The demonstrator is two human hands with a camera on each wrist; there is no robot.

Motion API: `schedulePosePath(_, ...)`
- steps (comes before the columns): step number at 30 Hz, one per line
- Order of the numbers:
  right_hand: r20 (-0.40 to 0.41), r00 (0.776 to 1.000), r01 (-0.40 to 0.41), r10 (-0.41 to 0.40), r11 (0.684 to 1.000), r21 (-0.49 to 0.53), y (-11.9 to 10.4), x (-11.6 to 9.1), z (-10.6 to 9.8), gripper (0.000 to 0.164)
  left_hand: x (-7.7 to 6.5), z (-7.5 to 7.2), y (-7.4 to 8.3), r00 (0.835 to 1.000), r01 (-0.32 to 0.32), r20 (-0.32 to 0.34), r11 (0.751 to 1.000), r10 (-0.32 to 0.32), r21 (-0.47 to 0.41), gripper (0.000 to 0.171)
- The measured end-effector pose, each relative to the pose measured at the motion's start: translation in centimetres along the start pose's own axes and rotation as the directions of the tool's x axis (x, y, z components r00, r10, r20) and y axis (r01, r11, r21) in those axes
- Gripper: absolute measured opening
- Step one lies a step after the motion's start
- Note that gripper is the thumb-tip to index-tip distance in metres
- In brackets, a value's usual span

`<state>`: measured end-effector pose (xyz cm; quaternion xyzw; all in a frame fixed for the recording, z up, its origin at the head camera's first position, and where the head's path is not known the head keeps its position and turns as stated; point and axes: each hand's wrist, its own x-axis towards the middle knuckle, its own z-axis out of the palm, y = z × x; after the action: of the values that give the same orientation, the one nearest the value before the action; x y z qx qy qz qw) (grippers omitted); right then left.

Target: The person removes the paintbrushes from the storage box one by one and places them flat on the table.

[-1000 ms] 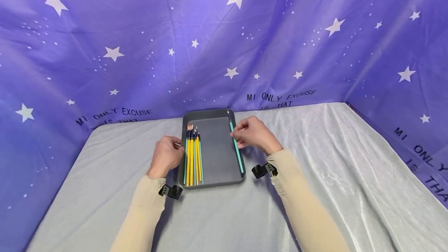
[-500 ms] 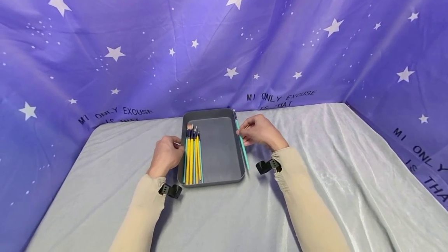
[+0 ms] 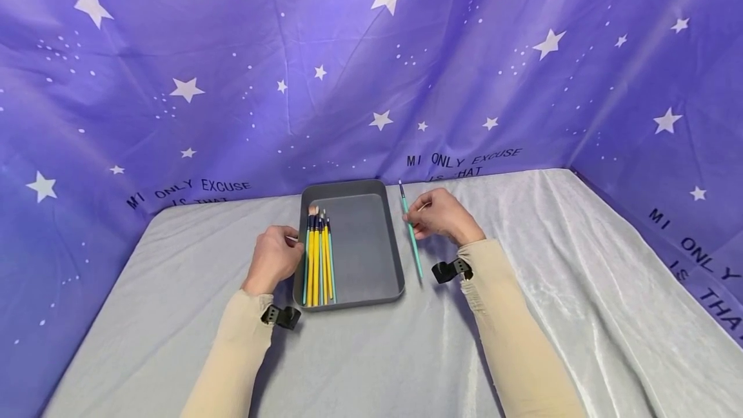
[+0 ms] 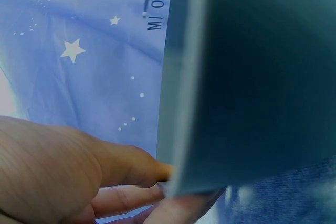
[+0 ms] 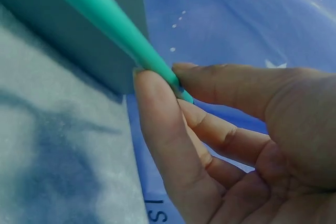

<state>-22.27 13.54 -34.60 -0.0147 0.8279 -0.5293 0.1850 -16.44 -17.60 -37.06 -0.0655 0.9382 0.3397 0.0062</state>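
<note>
In the head view my right hand [image 3: 444, 217] pinches a turquoise-handled paintbrush [image 3: 414, 244] between thumb and fingers, just right of the grey tray [image 3: 366, 302]. The brush's tip points toward the backdrop. Up close in the right wrist view, thumb and index finger meet on the turquoise handle [image 5: 113, 22]. My left hand [image 3: 275, 258] grips the tray's left wall; the left wrist view has the thumb and fingers at the wall's edge [image 4: 186, 103]. Several yellow and turquoise paintbrushes [image 3: 316, 263] lie side by side along the tray's left side, bristles away from me.
Wrinkled pale grey cloth [image 3: 371, 366] covers the table under the tray. A purple curtain [image 3: 342, 31] with white stars and lettering hangs behind and along both sides. Each wrist wears a black strap-on camera [image 3: 445, 271].
My right hand has carried the turquoise paintbrush from over the tray's right side, past the rim, to the right. My left hand stays at the tray's left wall, and the tray stays put.
</note>
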Motion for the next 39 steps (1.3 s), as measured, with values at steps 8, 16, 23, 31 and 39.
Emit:
schedulePosePath(8,-0.037,0.999,-0.038,0.038,0.999,-0.011,1.0,0.4,-0.2,0.014,0.1,0.0,0.0,1.000,0.004,0.007,1.000,-0.004,-0.003,0.033)
schedulePosePath(16,-0.060,0.996,-0.078,0.074,0.994,-0.070,2.4,1.4,0.1,0.012,0.2,0.0,0.0,1.000,-0.012,-0.006,1.000,0.012,0.001,0.033)
schedulePosePath(23,-0.093,0.992,-0.101,0.089,0.986,-0.132,3.3,1.8,0.4,0.013,0.2,0.1,0.1,1.000,-0.002,0.001,1.000,0.002,0.000,0.032)
schedulePosePath(31,-0.153,0.986,-0.096,0.068,0.980,-0.177,3.4,1.8,0.7,0.015,0.2,0.0,0.3,1.000,0.002,0.007,1.000,-0.002,-0.005,0.033)
schedulePosePath(39,-0.185,0.983,-0.047,-0.014,0.945,-0.323,3.2,1.7,0.8,0.021,0.0,-0.1,-0.1,1.000,0.014,0.022,1.000,-0.014,-0.012,0.034)
